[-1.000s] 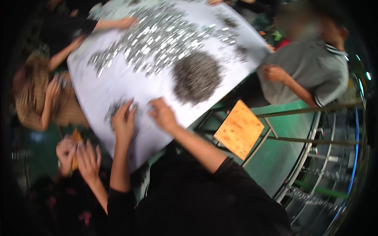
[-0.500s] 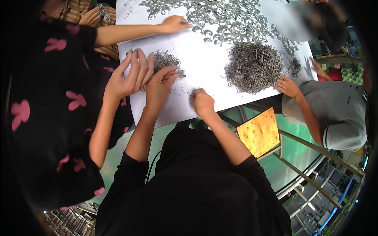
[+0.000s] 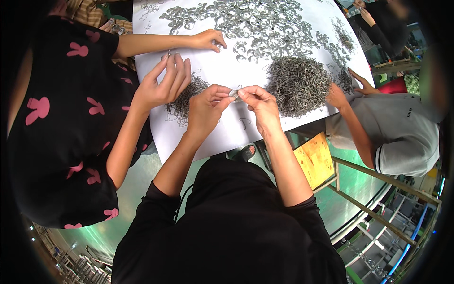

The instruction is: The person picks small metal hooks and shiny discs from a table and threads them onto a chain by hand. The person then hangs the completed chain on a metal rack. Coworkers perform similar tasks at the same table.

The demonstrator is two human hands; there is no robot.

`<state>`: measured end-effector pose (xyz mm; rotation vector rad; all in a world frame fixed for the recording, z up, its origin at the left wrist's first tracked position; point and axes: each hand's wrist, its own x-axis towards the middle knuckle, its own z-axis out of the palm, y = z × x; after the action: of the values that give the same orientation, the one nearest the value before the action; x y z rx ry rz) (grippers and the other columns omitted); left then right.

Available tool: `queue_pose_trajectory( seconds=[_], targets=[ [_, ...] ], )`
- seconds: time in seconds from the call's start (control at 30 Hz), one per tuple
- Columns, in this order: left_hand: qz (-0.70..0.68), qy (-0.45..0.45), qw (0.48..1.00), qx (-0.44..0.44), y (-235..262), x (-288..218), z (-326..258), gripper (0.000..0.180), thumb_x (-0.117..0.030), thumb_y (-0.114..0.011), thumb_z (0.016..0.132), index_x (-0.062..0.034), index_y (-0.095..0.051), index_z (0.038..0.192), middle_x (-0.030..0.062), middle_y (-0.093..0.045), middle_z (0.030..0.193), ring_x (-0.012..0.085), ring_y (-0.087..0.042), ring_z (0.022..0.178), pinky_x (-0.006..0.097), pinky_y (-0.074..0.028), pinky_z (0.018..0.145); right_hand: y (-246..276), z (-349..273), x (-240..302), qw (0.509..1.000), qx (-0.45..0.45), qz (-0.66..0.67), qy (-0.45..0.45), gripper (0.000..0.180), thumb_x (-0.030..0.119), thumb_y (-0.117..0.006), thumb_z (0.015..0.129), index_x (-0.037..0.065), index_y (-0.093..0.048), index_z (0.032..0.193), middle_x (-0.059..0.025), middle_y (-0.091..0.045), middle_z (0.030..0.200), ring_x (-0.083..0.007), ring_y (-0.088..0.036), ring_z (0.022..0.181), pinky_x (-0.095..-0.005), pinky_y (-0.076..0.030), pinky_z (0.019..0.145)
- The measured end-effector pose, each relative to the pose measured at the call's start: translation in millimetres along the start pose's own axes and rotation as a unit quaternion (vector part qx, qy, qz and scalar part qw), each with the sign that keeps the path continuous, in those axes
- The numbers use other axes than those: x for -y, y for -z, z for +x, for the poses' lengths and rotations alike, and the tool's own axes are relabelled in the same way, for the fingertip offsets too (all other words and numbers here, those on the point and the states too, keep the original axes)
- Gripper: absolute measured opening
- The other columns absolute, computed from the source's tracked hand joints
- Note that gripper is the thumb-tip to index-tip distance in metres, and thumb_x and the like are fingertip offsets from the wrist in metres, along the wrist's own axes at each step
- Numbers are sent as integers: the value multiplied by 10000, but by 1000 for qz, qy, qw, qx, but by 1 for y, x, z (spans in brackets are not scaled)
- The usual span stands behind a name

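Above the white table sheet, my left hand pinches a small round silver metal disc between thumb and fingers. My right hand meets it from the other side, its thumb and forefinger closed at the disc. A thin curved wire hook shows at the right fingertips, partly hidden by them. To the right of my hands lies a large heap of wire hooks. A smaller heap of hooks sits left of my left hand, partly covered by a co-worker's hand.
Many loose silver discs spread over the far part of the white-covered table. A co-worker's hands work close on my left. Another person in a grey shirt reaches in from the right. A wooden stool stands by the table edge.
My right hand has risen from the near table edge and come to the disc in my left hand. My left hand has moved right. The left co-worker's far hand has shifted slightly.
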<state>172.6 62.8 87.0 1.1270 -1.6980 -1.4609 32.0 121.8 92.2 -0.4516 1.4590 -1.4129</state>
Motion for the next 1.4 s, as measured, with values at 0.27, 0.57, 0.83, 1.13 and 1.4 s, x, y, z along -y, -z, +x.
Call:
queue_pose_trajectory(
  seconds=[0.27, 0.57, 0.83, 1.13, 1.4],
  targets=[
    [39, -13, 998, 57, -15, -11, 12, 187, -78, -702, 788, 7, -651, 946, 104, -685, 838, 140, -653, 751, 261, -523, 690, 4, 6, -11, 981, -94, -50, 162, 77, 98, -733, 758, 48, -693, 800, -9, -521, 876, -94, -475, 761, -230, -395, 711],
    [105, -283, 947, 115, -50, -29, 16, 133, 29, -657, 757, 32, -633, 887, 136, -663, 825, 222, -651, 757, 306, -501, 710, 43, -36, -10, 905, -182, -141, 357, 61, 35, -662, 793, 30, -643, 851, -83, -590, 884, -211, -573, 807, -297, -463, 702],
    [100, -388, 860, 315, -133, -80, -28, 171, 55, -642, 739, 16, -638, 906, 123, -641, 816, 223, -611, 692, 300, -484, 659, 97, -138, 2, 839, -383, -130, 363, 110, 6, -671, 785, 7, -657, 894, -92, -614, 884, -195, -611, 792, -281, -489, 670],
    [28, -425, 747, 511, -277, -111, -173, 174, 32, -671, 712, 13, -641, 883, 116, -640, 802, 220, -616, 678, 304, -497, 610, 195, -291, -43, 700, -629, -96, 325, 112, -43, -654, 782, -5, -661, 886, -105, -619, 868, -177, -618, 748, -259, -508, 636],
    [-57, -394, 647, 650, -410, -90, -339, 197, 3, -655, 758, 9, -640, 954, 123, -648, 856, 228, -629, 742, 299, -499, 668, 294, -445, -114, 591, -749, -23, 298, 74, -47, -628, 812, -16, -646, 877, -84, -606, 883, -103, -571, 661, -211, -463, 513]
  ],
)
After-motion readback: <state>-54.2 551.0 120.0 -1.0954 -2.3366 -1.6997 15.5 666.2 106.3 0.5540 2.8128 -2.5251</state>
